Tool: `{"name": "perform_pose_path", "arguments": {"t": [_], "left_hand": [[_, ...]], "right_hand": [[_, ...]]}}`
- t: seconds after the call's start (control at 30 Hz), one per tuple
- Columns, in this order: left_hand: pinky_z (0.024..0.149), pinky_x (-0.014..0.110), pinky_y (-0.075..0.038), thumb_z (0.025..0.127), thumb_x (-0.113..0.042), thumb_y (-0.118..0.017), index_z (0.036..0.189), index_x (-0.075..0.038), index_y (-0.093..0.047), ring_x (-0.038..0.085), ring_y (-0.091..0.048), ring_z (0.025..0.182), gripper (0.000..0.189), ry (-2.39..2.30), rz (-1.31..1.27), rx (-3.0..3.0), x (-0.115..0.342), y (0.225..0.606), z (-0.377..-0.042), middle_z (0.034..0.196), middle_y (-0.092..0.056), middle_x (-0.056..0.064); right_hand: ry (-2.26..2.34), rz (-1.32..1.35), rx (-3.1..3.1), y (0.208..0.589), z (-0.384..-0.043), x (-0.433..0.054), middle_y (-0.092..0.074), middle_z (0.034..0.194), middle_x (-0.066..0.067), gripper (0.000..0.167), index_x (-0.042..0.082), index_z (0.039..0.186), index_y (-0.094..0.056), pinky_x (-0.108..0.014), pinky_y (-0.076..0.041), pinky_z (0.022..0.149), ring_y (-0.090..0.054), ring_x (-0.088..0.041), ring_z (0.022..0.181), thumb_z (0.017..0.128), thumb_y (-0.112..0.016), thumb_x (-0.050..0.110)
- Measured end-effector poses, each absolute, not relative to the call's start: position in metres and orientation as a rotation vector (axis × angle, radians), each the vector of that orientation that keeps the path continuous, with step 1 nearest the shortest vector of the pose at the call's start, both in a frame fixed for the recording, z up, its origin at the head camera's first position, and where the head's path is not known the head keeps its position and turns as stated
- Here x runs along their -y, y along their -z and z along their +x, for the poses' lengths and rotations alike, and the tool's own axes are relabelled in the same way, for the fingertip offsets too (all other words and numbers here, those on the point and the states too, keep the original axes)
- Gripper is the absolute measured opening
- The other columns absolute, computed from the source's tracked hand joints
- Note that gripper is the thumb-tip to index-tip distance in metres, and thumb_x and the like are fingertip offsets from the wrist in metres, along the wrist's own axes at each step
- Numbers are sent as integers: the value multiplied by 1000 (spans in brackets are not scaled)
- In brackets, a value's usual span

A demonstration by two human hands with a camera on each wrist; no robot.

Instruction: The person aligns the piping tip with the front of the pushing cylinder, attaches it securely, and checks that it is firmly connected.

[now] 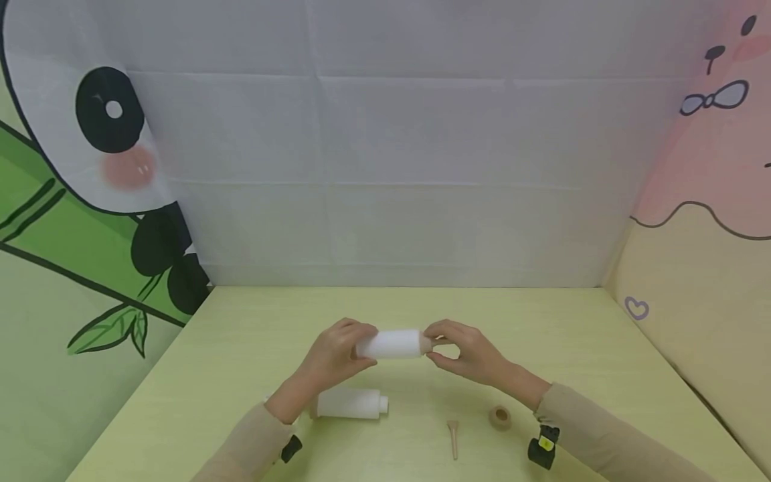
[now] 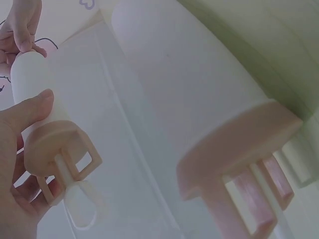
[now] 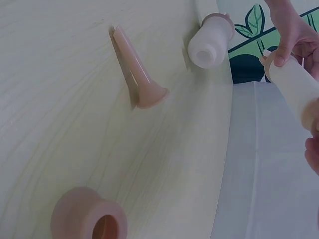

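Above the table, my left hand (image 1: 337, 348) grips a white icing syringe (image 1: 391, 344) near its rear end. The left wrist view shows its pinkish finger-grip collar (image 2: 56, 144) and a pale plunger ring (image 2: 79, 209) poking out below the palm. At the other end, my right hand (image 1: 472, 353) pinches the pinkish tip (image 1: 425, 344) between thumb and fingers. These fingers partly hide the tip in every view. A second white syringe (image 1: 349, 403) lies on its side under my left forearm, its narrow neck pointing right.
A slim pinkish nozzle (image 1: 454, 438) with a flared end lies on the pale yellow table (image 1: 241, 335). Right of it sits a pinkish ring-shaped cap (image 3: 75, 216). A white cloth (image 1: 397, 227) hangs behind the table, with printed cloths at both sides.
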State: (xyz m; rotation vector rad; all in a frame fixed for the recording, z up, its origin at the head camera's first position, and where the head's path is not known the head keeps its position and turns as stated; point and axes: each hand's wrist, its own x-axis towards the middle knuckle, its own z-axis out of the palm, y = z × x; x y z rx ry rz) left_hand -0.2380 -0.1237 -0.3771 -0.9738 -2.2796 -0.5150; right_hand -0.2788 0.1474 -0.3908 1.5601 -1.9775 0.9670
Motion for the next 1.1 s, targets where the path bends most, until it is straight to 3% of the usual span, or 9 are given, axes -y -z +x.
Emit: {"name": "perform_pose_path", "arguments": {"t": [0.17,0.5,0.83,1.1], "left_hand": [[65,29,-54,56,-13,-86,95,-8,-64,18,-59,82,45,494,-974,2256,124,377,-239,91,-67,4],[65,27,-53,54,-17,-87,95,-6,-67,18,-59,82,47,356,-964,2175,124,376,-237,92,-67,5],[63,29,-53,52,-16,-88,94,-6,-65,19,-59,80,49,368,-975,2184,128,373,-234,90,-67,5],[65,29,-53,56,-15,-86,94,-6,-64,19,-58,80,45,435,-974,2333,131,370,-233,88,-67,4]], "right_hand": [[-1015,1545,1997,393,-279,-147,-61,98,-7,26,2,103,-58,-19,-51,74,-63,-16,88,81,-68,10],[-1232,1484,1950,382,-267,-139,-64,88,-17,35,-5,95,-61,-32,-55,64,-65,-25,77,63,-72,-15],[-1228,1488,2021,359,-253,-136,-63,87,-19,30,-8,93,-59,-36,-55,62,-64,-28,76,66,-71,-15],[-1189,1472,2152,380,-262,-138,-62,94,-16,31,-4,100,-59,-33,-55,67,-63,-27,82,72,-71,-5]]}}
